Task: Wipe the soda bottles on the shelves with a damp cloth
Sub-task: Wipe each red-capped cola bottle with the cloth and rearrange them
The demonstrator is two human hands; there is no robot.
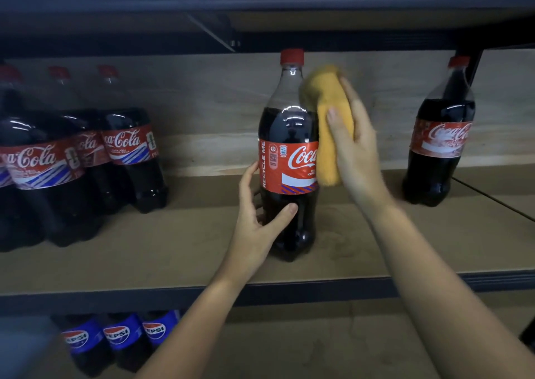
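A tall Coca-Cola bottle (pixel 289 147) with a red cap stands upright in the middle of the wooden shelf (pixel 173 251). My left hand (pixel 260 213) grips its lower part, thumb across the front. My right hand (pixel 353 144) holds a folded yellow cloth (pixel 330 112) and presses it against the bottle's right side, from the shoulder down to the label.
Several Coca-Cola bottles (pixel 72 158) stand grouped at the shelf's left. A single one (pixel 440 135) stands at the right, beside a dark upright post. Pepsi bottles (pixel 118 338) sit on the lower shelf at the left. Another shelf hangs close overhead.
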